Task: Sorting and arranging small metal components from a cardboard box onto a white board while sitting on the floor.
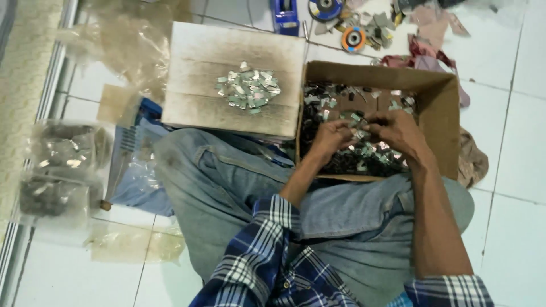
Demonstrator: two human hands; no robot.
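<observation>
Cardboard box: brown. Metal pieces on the pale, dark-smudged board: silvery with a green tint. Jeans: faded blue. Shirt sleeves: plaid in navy, blue and white. Floor tiles: white. Tape dispenser: blue.

You get even, soft daylight here, fairly bright on the white floor tiles, which look slightly washed out at the upper right. Shadows are faint; the inside of the box is the darkest spot. The small metal pieces glint. Your hands are smeared by motion blur, and the whole frame is soft, with the plastic bags hazy
</observation>
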